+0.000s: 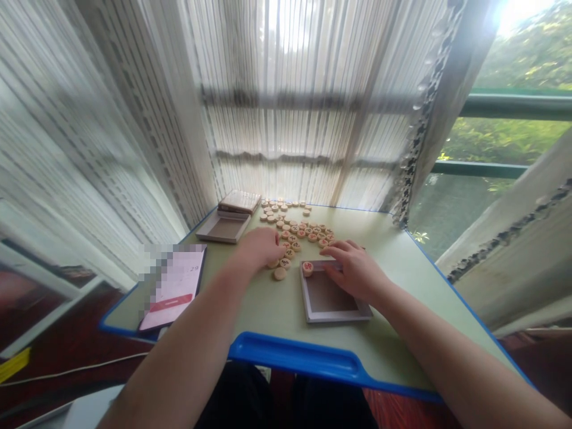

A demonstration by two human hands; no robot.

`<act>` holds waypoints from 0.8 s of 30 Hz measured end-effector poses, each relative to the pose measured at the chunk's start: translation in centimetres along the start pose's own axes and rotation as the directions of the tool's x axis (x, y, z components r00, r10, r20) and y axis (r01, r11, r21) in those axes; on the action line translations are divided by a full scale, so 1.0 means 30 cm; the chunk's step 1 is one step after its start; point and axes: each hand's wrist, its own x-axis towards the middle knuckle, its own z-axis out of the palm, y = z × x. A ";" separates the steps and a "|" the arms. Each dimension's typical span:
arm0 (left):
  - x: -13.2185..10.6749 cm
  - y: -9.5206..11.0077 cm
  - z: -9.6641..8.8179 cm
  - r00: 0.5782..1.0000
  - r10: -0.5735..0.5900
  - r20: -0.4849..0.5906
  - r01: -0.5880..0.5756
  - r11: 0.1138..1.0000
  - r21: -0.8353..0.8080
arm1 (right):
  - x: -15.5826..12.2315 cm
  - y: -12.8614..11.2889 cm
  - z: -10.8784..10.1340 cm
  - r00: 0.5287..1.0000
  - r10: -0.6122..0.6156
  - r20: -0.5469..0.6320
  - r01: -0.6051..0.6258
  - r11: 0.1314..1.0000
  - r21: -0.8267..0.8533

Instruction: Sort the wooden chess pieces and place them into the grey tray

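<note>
Round wooden Chinese chess pieces (308, 231), marked with red or black characters, lie scattered over the middle and back of the table. My left hand (263, 247) is closed at the near left side of the pieces, its fingers curled down; anything inside them is hidden. One blank-faced piece (279, 274) lies just in front of it. My right hand (357, 271) reaches over the right part of a shallow open box (339, 301), with thumb and fingers apart. A single red-marked piece (307, 269) sits in the box's far left corner.
A second shallow box part (223, 227) and a patterned box or lid (241, 201) lie at the back left. A tablet-like device (179, 280) with a lit screen rests on the left side. A blue tray lip (299, 356) runs along the table's front; curtains (313, 131) hang behind.
</note>
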 end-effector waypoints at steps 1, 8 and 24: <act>-0.003 -0.003 -0.001 0.999 0.021 0.028 -0.021 1.000 0.003 | 0.001 0.002 0.003 1.000 0.010 0.011 -0.010 1.000 -0.001; -0.013 -0.013 -0.003 0.994 0.084 0.065 -0.082 0.996 -0.035 | 0.004 0.002 0.011 0.998 0.012 0.065 -0.014 1.000 0.021; 0.009 -0.046 0.009 0.991 0.118 0.056 -0.116 0.993 -0.027 | 0.009 0.004 0.007 0.999 -0.007 0.047 0.004 0.997 0.077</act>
